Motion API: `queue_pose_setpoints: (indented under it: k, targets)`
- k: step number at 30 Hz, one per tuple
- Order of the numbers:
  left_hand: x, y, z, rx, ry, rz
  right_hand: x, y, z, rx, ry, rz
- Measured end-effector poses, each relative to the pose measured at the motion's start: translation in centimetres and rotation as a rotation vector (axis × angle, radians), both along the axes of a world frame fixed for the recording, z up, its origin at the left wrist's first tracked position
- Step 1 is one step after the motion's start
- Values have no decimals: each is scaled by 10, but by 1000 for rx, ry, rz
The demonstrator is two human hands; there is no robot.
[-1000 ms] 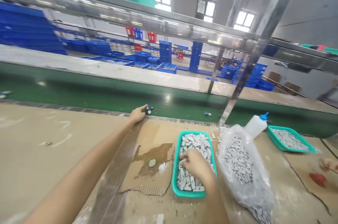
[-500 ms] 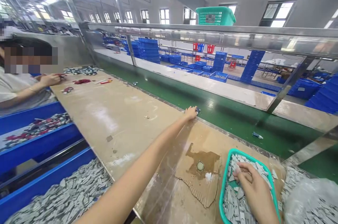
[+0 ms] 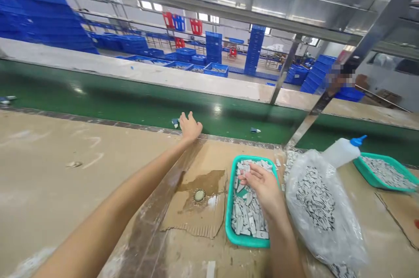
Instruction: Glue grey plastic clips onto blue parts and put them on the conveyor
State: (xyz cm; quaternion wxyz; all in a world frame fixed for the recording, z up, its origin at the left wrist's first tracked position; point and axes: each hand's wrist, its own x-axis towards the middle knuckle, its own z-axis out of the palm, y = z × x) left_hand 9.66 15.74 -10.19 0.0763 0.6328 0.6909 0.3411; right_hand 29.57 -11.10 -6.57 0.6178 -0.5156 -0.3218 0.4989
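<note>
Over the near edge of the green belt (image 3: 222,121), my left hand (image 3: 190,127) is open, its fingers spread. Just left of its fingertips lies a small dark-blue and white piece (image 3: 175,122) on the belt. A similar blue and white piece (image 3: 255,130) rests farther right. Above a green plastic basket (image 3: 230,221) of flat light-grey pieces (image 3: 250,217), my right hand (image 3: 262,184) pinches one small light-grey piece (image 3: 246,172). Its fingertips partly cover that piece.
Right of the basket sits a clear plastic bag (image 3: 340,225) of small grey parts. Behind it leans a squeeze bottle (image 3: 342,151) with a blue tip, beside another green basket (image 3: 369,180). A round cap-like object (image 3: 199,195) lies on stained cardboard (image 3: 193,221). A slanted metal post (image 3: 304,132) stands by the belt.
My view has swung right, and the co-worker at left is out of sight. My left hand has come off the blue and white piece and opened. My right hand stays over the basket.
</note>
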Motion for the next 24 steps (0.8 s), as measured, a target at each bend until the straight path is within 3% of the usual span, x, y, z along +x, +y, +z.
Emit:
queue_pose_setpoints:
  k: [5,9,12,15,19,24]
  targets:
    - [59,-3,-7,-24,6,-315,-2,-2,8,-69,141,21]
    - [108,-2,-12,-89,5,-549,-2,1,9,-100,114,45]
    - [142,0,-15,-129,-14,-639,-2,3,6,-122,82,104]
    - [164,2,-17,-149,-46,-642,-1,4,4,-156,88,148]
    - [166,4,-14,-163,-128,-616,1,4,1,-170,79,181]
    - [131,-2,-1,-197,-288,-656,0,4,0,-136,81,167]
